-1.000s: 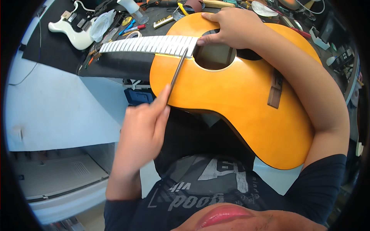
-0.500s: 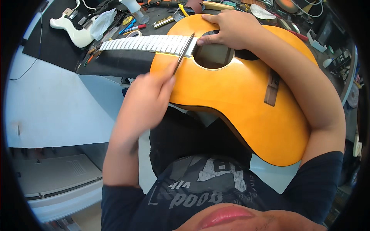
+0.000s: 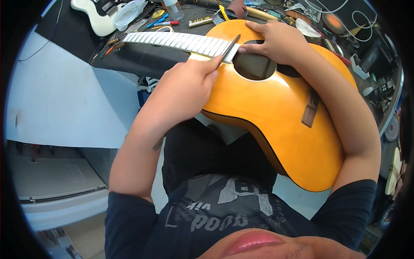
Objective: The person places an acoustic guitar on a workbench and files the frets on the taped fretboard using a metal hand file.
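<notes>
An orange acoustic guitar body (image 3: 276,112) lies across my lap, its neck running left onto the bench. White tape covers the fretboard (image 3: 177,41). My left hand (image 3: 187,84) pinches a thin dark metal file (image 3: 229,46), whose tip rests across the fretboard's last frets beside the round sound hole (image 3: 254,65). Spread flat on the guitar top, my right hand (image 3: 276,41) has its fingers at the upper rim of the sound hole. A dark wooden bridge (image 3: 311,108) sits on the lower part of the body.
A black bench mat (image 3: 142,60) carries the neck. At the back lie a white electric guitar body (image 3: 97,13), pens, a clear bottle (image 3: 172,6), cables and small tools. A pale grey table surface (image 3: 60,99) lies to my left, a drawer unit (image 3: 56,181) below it.
My left hand has slid forward along the file toward the fretboard, from near the guitar's lower edge up to the neck joint. The right hand and guitar stay put.
</notes>
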Demonstrator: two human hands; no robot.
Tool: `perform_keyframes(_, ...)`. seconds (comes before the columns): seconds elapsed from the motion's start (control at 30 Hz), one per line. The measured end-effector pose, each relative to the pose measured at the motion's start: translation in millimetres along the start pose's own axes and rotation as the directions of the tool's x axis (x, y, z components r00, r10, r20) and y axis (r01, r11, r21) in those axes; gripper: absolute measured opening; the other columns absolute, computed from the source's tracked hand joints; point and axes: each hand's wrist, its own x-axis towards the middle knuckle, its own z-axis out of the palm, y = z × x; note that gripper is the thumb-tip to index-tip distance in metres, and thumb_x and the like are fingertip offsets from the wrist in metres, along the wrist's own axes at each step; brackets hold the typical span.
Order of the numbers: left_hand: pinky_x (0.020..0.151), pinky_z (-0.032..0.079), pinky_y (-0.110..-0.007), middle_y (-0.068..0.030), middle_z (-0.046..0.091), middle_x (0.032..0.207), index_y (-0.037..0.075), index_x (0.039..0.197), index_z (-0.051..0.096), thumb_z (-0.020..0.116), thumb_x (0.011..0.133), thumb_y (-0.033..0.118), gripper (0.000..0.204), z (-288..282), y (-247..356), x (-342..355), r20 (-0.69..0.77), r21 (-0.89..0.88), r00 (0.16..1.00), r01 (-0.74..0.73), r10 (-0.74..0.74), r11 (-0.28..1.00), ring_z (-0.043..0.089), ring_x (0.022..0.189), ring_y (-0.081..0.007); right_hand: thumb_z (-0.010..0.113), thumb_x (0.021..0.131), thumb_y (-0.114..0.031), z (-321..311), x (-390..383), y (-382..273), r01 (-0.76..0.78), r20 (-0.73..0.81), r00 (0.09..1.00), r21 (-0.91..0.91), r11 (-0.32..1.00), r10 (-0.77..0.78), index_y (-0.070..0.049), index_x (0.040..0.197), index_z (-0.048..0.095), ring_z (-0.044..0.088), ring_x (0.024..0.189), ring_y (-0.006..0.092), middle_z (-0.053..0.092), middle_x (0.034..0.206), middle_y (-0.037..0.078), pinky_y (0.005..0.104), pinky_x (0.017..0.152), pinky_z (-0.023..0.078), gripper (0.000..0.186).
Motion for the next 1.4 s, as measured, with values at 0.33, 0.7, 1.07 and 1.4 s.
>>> perform_keyframes(0.33,0.081,0.055,-0.04,-0.0276,0.073,0.091,0.002,0.154,0.063,0.058,0.11,0.008,0.045,-5.4,4.4,-13.4,0.005,0.08,1.0,0.01,-0.011,0.997,0.07,0.08,-0.0449,0.064,0.087,-0.093,-3.5,-0.6,-2.2,-0.022,0.015,1.0,0.028,0.999,0.021,-0.026,0.167,0.057,0.075,0.125,0.0328,0.078,0.133,0.015,0.0471,0.101,0.061,0.104)
perform_keyframes(0.7,0.087,0.055,-0.047,-0.0295,0.073,0.1,0.002,0.149,0.067,0.058,0.11,0.014,0.042,-7.0,6.9,-18.2,0.046,0.075,0.995,0.085,-0.089,0.994,0.071,0.095,-0.0431,0.064,0.088,-0.093,-4.7,-0.2,-5.5,-0.024,0.011,1.0,0.017,1.0,0.024,-0.025,0.165,0.059,0.075,0.126,0.031,0.078,0.133,0.014,0.0467,0.104,0.061,0.103)
perform_keyframes(1.07,0.085,0.057,-0.046,-0.0296,0.074,0.096,0.006,0.154,0.066,0.06,0.109,0.013,0.046,-3.9,0.9,-38.4,0.005,0.114,1.0,0.007,-0.007,0.993,0.073,0.088,-0.0437,0.064,0.086,-0.095,-5.2,-1.9,-1.3,-0.043,0.043,0.998,0.029,0.999,0.042,-0.027,0.166,0.057,0.075,0.128,0.0318,0.077,0.139,0.015,0.0482,0.105,0.06,0.106)
perform_keyframes(1.4,0.079,0.054,-0.036,-0.0143,0.075,0.096,0.003,0.156,0.064,0.06,0.111,0.014,0.046,-12.8,-12.7,-38.5,-0.113,-0.284,0.977,0.141,-0.179,0.949,0.067,0.081,-0.0226,0.066,0.086,-0.094,-0.2,1.0,-0.2,-0.039,0.043,0.998,0.008,0.999,0.039,-0.027,0.167,0.057,0.075,0.128,0.0322,0.077,0.137,0.015,0.0485,0.103,0.061,0.105)
